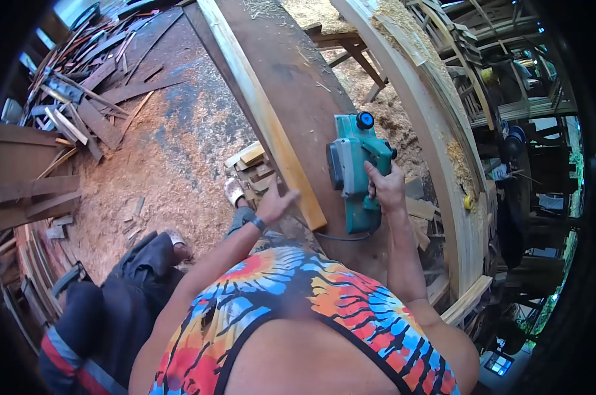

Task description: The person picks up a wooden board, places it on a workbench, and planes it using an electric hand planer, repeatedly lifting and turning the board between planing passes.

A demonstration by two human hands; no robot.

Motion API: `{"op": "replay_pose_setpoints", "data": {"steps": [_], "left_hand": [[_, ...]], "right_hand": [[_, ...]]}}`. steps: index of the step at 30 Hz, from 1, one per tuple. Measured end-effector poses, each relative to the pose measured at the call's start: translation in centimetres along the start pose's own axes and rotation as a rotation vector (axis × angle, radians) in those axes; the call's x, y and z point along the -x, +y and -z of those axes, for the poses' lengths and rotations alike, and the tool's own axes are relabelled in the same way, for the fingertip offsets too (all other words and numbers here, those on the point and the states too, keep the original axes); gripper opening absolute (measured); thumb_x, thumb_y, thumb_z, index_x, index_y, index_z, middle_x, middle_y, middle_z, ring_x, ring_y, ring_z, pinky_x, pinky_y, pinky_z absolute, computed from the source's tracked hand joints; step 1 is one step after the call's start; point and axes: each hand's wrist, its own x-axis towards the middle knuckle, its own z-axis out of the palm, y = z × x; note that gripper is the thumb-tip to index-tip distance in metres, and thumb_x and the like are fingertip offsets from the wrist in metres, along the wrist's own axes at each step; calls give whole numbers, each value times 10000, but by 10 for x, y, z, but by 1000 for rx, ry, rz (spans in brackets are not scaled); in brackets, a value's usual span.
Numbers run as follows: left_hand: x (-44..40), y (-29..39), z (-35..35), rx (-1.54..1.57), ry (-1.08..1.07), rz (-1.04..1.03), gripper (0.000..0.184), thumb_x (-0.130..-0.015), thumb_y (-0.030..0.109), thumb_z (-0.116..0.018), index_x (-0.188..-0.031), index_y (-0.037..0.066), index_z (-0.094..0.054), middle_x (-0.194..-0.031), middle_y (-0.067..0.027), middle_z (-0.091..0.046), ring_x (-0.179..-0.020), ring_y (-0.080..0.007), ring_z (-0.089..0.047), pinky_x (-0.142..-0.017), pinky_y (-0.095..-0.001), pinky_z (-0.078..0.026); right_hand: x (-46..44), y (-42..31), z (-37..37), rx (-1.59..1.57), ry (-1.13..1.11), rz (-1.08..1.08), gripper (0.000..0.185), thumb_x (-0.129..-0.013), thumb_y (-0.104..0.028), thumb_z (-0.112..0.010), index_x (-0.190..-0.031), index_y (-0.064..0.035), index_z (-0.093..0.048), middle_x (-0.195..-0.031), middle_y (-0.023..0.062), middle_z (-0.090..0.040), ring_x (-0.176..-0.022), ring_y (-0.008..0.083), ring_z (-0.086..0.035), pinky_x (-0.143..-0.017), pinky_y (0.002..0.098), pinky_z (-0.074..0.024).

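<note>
Visibly held, planer (358, 164), within right fingers (375, 175)

Teal planer (360, 174) with blue-centred black knob (365, 120), tie-dye top (311, 283) in orange, red, blue

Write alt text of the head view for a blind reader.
A person's right hand holds a green planer; the left hand is at the edge of a long beam. Shavings and wood scraps litter the floor.

One green power planer (360, 168); two bare hands (389, 189); one wristband (258, 224); two pale clogs (233, 192), left; wood scraps (99, 125), far left, uncountable.
</note>
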Motion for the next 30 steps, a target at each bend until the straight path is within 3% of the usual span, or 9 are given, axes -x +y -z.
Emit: {"op": "replay_pose_setpoints", "data": {"steps": [1,5,8,9,13,16,22,27,30], "left_hand": [[7,-12,-13,46,-28,-40,1135,-801,502,-773,-1557,-39,-122,-1394,-336,-512,-1254,-430,-565,-1089,-427,-419],[59,38,-14,-94,-312,39,1140,-747,278,-854,-1552,-20,-104,-1454,-250,-469,-1339,-341,-490,-1109,-389,-405],[54,22,-24,32,-320,-145,1153,-756,308,-840,-1564,21,-70,-1399,-237,-518,-1190,-325,-604,-987,-383,-506],[69,73,-7,181,-396,245,969,-805,398,-798,-1525,14,-276,-1226,-204,-640,-978,-263,-682,-805,-363,-571],[53,73,-38,-44,-116,204,637,-876,546,-692,-1170,-18,-659,-934,-170,-723,-852,-267,-716,-687,-357,-574],[49,47,-87,-357,338,152,717,-858,569,-699,-1209,-47,-596,-971,-250,-714,-739,-345,-723,-648,-375,-585],[76,43,-80,15,-325,338,648,-860,509,-736,-1251,21,-567,-917,-206,-709,-702,-273,-724,-559,-386,-579],[88,68,-70,137,37,387,511,-913,505,-677,-1028,7,-702,-854,-90,-711,-660,-164,-684,-558,-310,-543],[77,42,-63,241,-38,234,486,-949,490,-644,-1021,13,-707,-849,-84,-712,-705,-157,-691,-599,-310,-545]], "right_hand": [[0,9,7,-26,-1,12,273,-910,-243,-763,-906,-59,-563,-616,-8,-533,-435,83,-501,-373,255,-404],[-4,43,29,-31,11,46,242,-921,-239,-748,-944,-66,-580,-607,-6,-523,-421,97,-498,-368,262,-408],[-10,57,39,-15,-40,59,238,-927,-235,-739,-993,-60,-592,-607,-2,-520,-421,103,-503,-367,267,-415],[-11,57,39,-6,-45,57,240,-927,-234,-738,-1005,-60,-593,-609,-1,-522,-421,105,-504,-367,269,-417],[-9,57,40,54,-42,72,240,-925,-220,-737,-1034,-60,-594,-615,3,-527,-420,108,-505,-366,274,-423],[-16,59,37,37,-48,88,232,-919,-202,-742,-1030,-62,-595,-614,3,-528,-419,108,-504,-364,275,-421],[-16,67,39,-42,-27,91,304,-884,-178,-775,-1071,-24,-591,-620,15,-545,-419,108,-495,-371,277,-405],[-12,65,37,-76,-21,113,232,-887,-174,-771,-988,-57,-598,-597,-10,-521,-407,100,-484,-359,264,-389],[-12,67,38,-78,-31,114,250,-880,-172,-775,-1008,-51,-597,-598,-9,-527,-405,97,-482,-356,266,-384]]}}
